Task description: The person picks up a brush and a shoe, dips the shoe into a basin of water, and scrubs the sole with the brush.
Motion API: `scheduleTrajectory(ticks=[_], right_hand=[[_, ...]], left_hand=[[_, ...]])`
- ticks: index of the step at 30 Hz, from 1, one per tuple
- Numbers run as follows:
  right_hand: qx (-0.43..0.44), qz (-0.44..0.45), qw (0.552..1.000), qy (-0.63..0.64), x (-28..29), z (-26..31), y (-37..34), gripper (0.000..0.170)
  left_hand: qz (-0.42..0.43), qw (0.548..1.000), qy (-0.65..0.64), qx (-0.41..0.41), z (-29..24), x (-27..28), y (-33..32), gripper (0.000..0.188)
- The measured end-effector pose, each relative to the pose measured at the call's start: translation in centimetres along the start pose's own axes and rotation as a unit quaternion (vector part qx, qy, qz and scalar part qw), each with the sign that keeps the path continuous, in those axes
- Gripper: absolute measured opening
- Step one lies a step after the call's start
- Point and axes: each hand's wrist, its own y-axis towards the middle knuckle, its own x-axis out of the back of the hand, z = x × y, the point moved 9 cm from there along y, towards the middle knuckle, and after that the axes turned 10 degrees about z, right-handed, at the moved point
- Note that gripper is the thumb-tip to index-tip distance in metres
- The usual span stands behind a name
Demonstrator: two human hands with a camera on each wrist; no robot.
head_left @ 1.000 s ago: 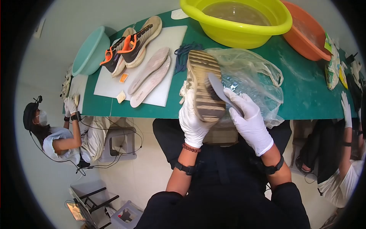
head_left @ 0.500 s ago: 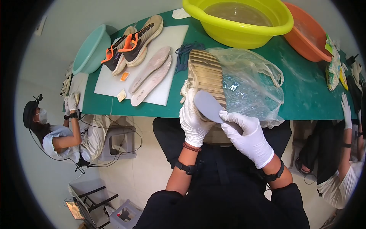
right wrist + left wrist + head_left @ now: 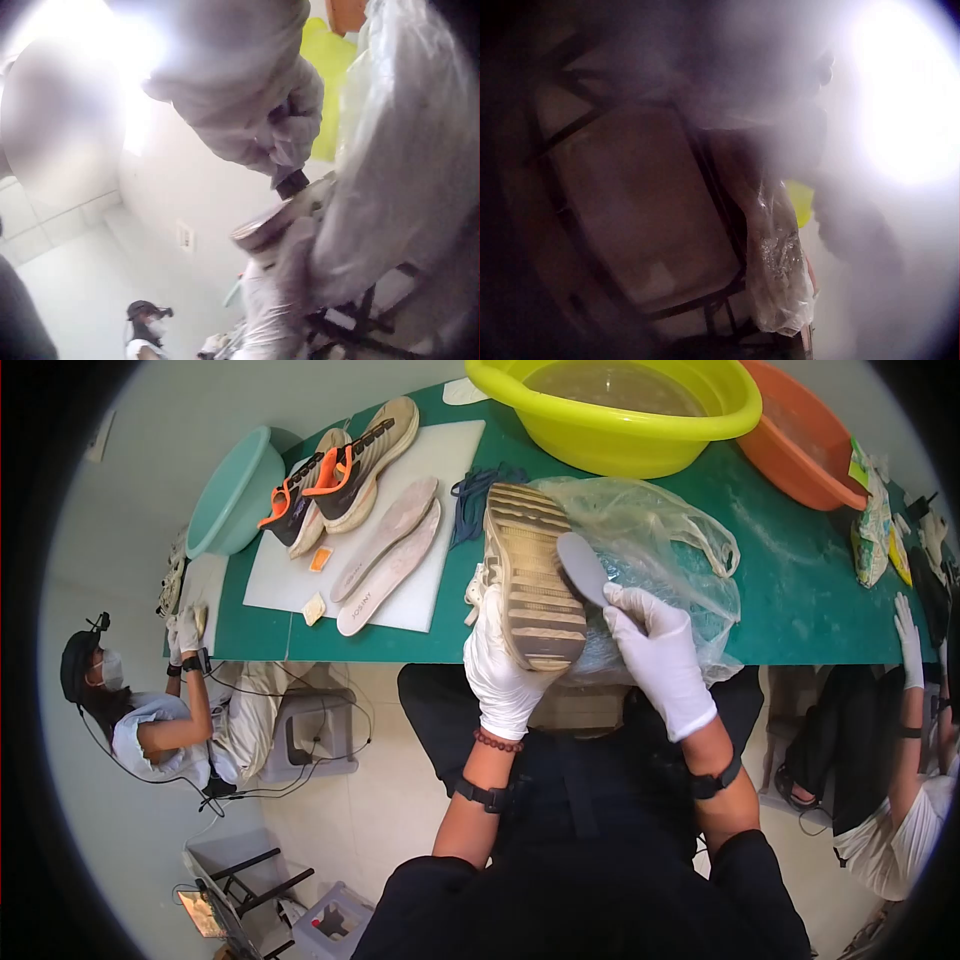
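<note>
My gloved left hand [image 3: 505, 670] grips a shoe [image 3: 525, 540] by its lower end, its ridged, dirt-stained sole turned up toward the head camera. In my gloved right hand [image 3: 660, 660] is a grey scrubbing brush [image 3: 582, 568], pinched by its handle. The brush head overlaps the sole's right edge in the head view. From the right wrist, dark bristles [image 3: 292, 184] show right at the shoe [image 3: 262, 236], with the left glove [image 3: 274, 300] beneath it. The left wrist view is hazy; a clear plastic bag [image 3: 780, 277] shows there, while the shoe is hidden.
The plastic bag [image 3: 690, 600] lies behind the brush on the green table [image 3: 780, 625]. A yellow basin [image 3: 620, 445] and an orange basin [image 3: 800, 470] hold water. Left are blue laces [image 3: 470, 510], insoles [image 3: 375, 585], a pair of sneakers [image 3: 345, 480] and a teal basin [image 3: 235, 500]. People sit on both sides.
The brush went from the middle of the sole down to its lower end, then back up to the right edge. My right hand moved with it; the left kept its grip on the shoe.
</note>
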Motion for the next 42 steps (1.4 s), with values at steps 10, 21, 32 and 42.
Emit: scheduleTrajectory(ticks=[10,21,32,42], right_hand=[[0.020,-0.012,0.999,-0.022,0.2,0.7,-1.2,0.024],[-0.025,0.031,0.999,0.027,-0.6,1.0,-3.1,0.027],[0.071,0.044,0.996,-0.020,-1.4,3.6,-1.6,0.025],[0.047,0.044,0.998,-0.013,-1.7,3.4,-0.6,0.024]], left_hand=[[0.009,1.000,-0.016,0.002,0.2,-0.1,0.0,0.120],[0.015,1.000,-0.008,0.009,0.0,0.1,0.3,0.115],[-0.002,1.000,0.013,0.007,0.0,0.1,-0.1,0.116],[0.006,1.000,0.006,0.011,-0.1,0.1,0.1,0.116]])
